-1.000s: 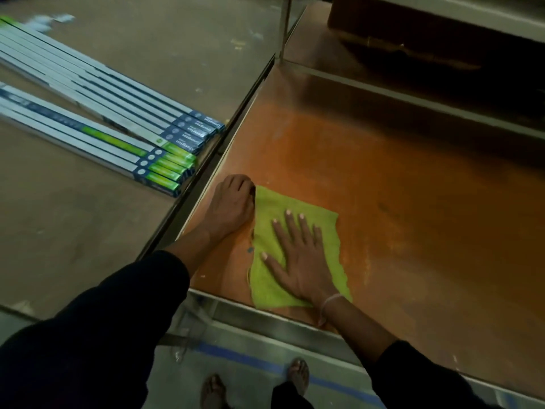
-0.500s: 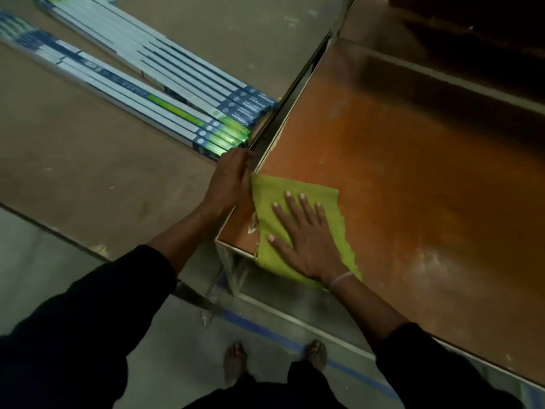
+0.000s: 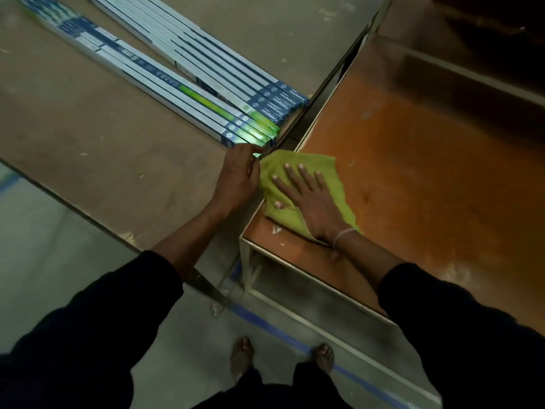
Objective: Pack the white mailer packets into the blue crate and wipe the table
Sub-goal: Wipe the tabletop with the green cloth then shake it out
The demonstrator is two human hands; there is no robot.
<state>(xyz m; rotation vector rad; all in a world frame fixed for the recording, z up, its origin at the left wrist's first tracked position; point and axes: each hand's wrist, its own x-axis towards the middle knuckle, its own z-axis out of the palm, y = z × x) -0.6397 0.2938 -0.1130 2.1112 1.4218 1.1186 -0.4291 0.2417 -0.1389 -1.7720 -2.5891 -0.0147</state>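
Both hands and the green cloth [image 3: 309, 184] have slid toward the table's near left corner over the last second; earlier the cloth lay further in from that edge. Nearest, the right hand [image 3: 306, 202] lies flat with fingers spread, pressing the cloth onto the orange table [image 3: 413, 178]. Just left, the left hand [image 3: 239, 175] sits at the table's edge, touching the cloth's rim, fingers loosely curved. Unwiped surface stretches right and away, so the right hand leads. Beyond lie long boxes [image 3: 206, 93]. No packets or crate show.
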